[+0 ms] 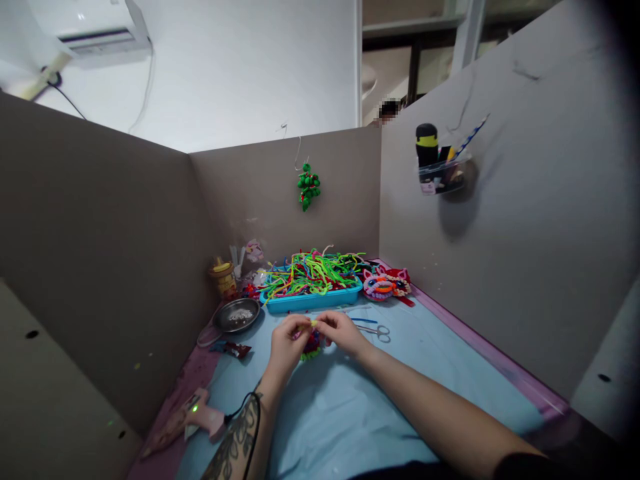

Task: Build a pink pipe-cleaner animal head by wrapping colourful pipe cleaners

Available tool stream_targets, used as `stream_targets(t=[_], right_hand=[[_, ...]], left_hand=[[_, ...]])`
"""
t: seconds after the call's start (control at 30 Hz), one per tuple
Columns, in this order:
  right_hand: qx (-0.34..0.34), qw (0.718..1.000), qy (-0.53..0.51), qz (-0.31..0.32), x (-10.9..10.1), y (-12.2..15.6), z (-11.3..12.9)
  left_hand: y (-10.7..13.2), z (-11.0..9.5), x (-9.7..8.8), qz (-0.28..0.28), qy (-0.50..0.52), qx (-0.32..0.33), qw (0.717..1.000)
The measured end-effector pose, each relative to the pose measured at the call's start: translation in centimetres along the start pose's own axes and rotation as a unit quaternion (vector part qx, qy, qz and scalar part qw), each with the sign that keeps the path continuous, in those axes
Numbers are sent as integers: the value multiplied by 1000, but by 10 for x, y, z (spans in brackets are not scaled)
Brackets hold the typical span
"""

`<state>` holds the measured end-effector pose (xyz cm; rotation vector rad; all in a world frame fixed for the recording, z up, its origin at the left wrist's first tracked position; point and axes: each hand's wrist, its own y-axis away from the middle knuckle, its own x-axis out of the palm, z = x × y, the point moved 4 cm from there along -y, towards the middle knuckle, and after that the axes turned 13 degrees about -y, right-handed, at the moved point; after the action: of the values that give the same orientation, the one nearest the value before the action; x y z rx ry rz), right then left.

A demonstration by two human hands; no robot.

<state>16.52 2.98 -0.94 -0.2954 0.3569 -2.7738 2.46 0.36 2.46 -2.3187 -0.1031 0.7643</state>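
My left hand and my right hand meet over the middle of the table, fingertips pinched together. Between them shows a small yellow bit, apparently the end of a pipe cleaner. Just below hangs or rests a fuzzy multicoloured pipe-cleaner piece, purple and red with a bright green lower edge, partly hidden by my fingers. Right of my right hand lie scissors and a short blue pipe cleaner. Behind my hands, a blue tray is heaped with mostly green pipe cleaners.
A pink glue gun lies at left, its cable passing by my left forearm. Near it are a metal dish and a wrapper. Finished-looking pipe-cleaner pieces sit right of the tray. Grey partitions enclose the table.
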Motion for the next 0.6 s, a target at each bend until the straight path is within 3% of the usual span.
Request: stream_targets(t=[0.6], right_hand=[[36,999,-18,6,-3,-2,-9]], left_hand=[[2,4,3,32,-53,25,998]])
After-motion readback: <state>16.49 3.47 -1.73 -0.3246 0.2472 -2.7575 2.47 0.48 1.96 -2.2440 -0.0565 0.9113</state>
